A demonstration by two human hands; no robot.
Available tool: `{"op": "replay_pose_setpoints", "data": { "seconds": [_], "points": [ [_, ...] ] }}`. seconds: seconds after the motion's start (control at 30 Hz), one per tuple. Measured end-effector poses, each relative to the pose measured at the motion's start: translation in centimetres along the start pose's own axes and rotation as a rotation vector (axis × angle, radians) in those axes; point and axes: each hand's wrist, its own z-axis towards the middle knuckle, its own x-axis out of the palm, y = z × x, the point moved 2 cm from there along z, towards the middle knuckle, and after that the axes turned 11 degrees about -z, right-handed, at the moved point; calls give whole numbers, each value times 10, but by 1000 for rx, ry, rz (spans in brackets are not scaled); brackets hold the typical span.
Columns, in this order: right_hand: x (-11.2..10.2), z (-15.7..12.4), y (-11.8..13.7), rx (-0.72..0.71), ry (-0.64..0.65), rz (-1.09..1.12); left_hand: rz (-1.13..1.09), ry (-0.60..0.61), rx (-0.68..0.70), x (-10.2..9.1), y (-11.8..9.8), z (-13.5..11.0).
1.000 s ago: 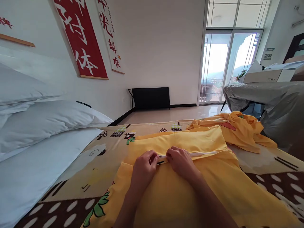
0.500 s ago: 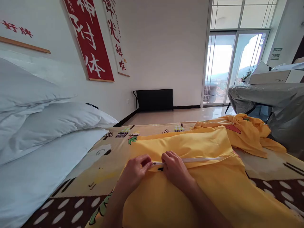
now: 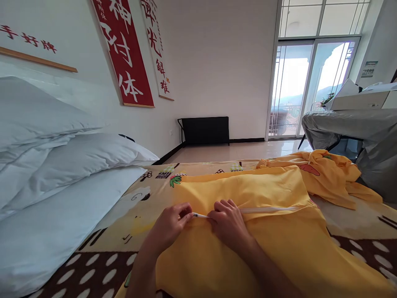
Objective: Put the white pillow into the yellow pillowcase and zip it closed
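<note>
A yellow fabric cover (image 3: pixel 276 248) with a long white zipper (image 3: pixel 269 210) across it lies spread in front of me. My left hand (image 3: pixel 170 225) pinches the zipper's left end between thumb and fingers. Close beside it, my right hand (image 3: pixel 228 221) grips the zipper with thumb and bent fingers. A short stretch of white zipper tape with small dark marks shows between the two hands. The zipper's slider is not visible, and the right fingers cover part of the zipper.
White pillows (image 3: pixel 93 159) are stacked on the left. Beneath the cover lies a patterned blanket (image 3: pixel 120 225). A crumpled yellow cloth (image 3: pixel 331 178) rests at the far right. Beyond stand a black folded panel (image 3: pixel 206 130) and a table under grey plastic (image 3: pixel 350 122).
Both hands have shifted slightly left along the zipper. The dark piece that showed below the zipper by the right hand is now out of sight. The view has turned a little left.
</note>
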Motion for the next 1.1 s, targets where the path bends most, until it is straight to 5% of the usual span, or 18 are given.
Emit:
{"op": "replay_pose_setpoints", "data": {
  "seconds": [0.6,0.83,1.1],
  "points": [
    [8,-6,19,49,33,23,183,-4,-126,-14,17,-3],
    [14,-4,19,-101,158,-52,335,52,-185,-13,15,-4],
    [16,-8,38,-165,45,-62,386,58,-199,-8,16,-2]
  ]
}}
